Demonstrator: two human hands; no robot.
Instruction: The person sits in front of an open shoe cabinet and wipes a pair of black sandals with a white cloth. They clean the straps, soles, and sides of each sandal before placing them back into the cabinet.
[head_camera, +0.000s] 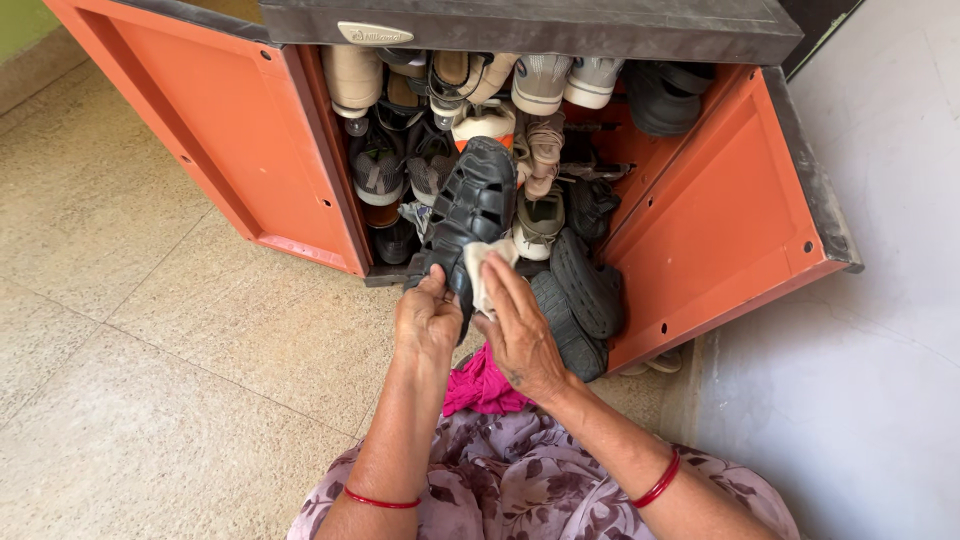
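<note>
A black strappy sandal (470, 205) is held up in front of an open orange shoe cabinet (720, 220). My left hand (427, 318) grips the sandal's heel end from below. My right hand (517, 325) presses a small white cloth (483, 265) against the sandal's side near the heel. Both wrists wear thin red bangles. A pink cloth (480, 385) lies on my lap beneath the hands.
The cabinet shelves are packed with several shoes: grey sneakers (380, 170), white sneakers (560, 80), black slippers (585, 290) at the bottom right. Both orange doors stand wide open, the left door (220, 120) over beige tiled floor (130, 330). A grey wall (880, 350) is at right.
</note>
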